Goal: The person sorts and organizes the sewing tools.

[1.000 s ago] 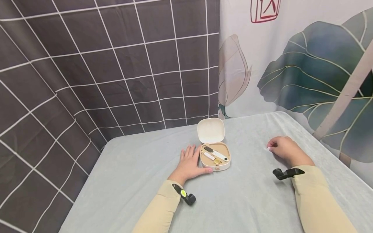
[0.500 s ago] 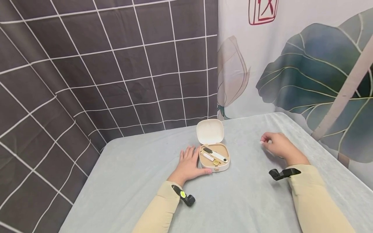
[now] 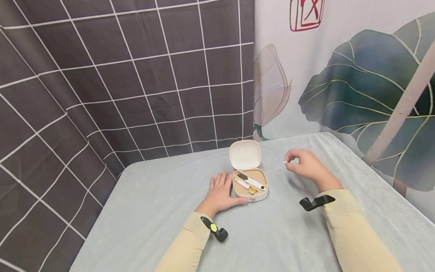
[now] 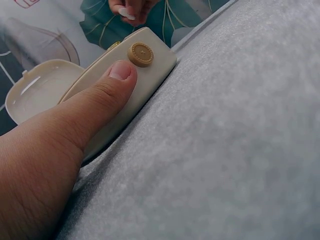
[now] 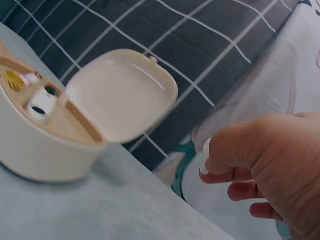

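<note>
A small cream box [image 3: 259, 196] with a tan inside stands on the cloth, its lid [image 3: 245, 154] raised at the back. In it lie a white tool [image 3: 255, 183] with a dark end, a slim pinkish-white stick [image 3: 242, 183] and a round gold piece [image 3: 252, 190]. My left hand [image 3: 219, 193] rests against the box's left side, thumb across the front beside a tan button-like catch [image 4: 140, 54]. Right of the box, my right hand [image 3: 308, 168] is raised and pinches a small white piece [image 5: 206, 150] between thumb and forefinger. Most of that piece is hidden by the fingers.
A pale grey cloth [image 3: 153, 211] covers the table. Behind it hang a dark curtain [image 3: 146, 75] with white grid lines and a white curtain [image 3: 275, 22] printed with leaves. Black wrist cameras sit on both sleeves.
My right hand has moved left and a little up toward the box, keeping the small white piece pinched. The left hand and the box have stayed in place.
</note>
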Available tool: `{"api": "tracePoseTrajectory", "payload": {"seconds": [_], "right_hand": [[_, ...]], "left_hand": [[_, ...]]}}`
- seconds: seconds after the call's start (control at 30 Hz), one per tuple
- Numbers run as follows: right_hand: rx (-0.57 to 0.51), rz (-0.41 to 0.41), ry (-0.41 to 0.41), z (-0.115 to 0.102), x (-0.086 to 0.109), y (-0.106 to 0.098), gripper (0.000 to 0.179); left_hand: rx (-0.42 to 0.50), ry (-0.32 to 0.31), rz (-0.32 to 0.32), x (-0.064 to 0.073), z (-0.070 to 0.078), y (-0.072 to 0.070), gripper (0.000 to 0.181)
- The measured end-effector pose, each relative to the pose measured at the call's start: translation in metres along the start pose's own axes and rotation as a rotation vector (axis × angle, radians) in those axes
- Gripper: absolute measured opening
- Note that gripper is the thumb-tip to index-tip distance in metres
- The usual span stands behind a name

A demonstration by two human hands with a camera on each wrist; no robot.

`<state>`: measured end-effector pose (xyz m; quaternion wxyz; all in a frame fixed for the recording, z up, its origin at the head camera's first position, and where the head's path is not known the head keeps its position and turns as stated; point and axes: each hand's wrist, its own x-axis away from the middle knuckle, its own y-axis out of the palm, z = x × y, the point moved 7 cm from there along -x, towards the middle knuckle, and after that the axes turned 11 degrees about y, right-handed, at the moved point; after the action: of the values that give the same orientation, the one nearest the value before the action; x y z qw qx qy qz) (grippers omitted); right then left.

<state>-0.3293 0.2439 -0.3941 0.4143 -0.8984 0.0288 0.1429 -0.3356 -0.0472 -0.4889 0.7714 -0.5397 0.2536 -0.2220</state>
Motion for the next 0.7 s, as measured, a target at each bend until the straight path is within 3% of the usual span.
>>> {"api": "tracePoseTrajectory", "payload": {"seconds": [0.2, 0.47, 0.7], "right_hand": [[-0.070, 0.029, -0.099, -0.023, -0.003, 0.015, 0.009], [-0.118, 0.076, -0.330, -0.060, 0.003, 0.030, 0.025], [-0.137, 0.024, -0.410, -0.081, 0.007, 0.048, 0.027]], "left_hand": [[0.002, -0.001, 0.002, 0.000, 0.001, 0.000, 0.116], [0.011, -0.008, -0.008, -0.001, 0.000, 0.002, 0.116], [0.003, -0.013, -0.019, 0.000, -0.002, 0.001, 0.117]]}}
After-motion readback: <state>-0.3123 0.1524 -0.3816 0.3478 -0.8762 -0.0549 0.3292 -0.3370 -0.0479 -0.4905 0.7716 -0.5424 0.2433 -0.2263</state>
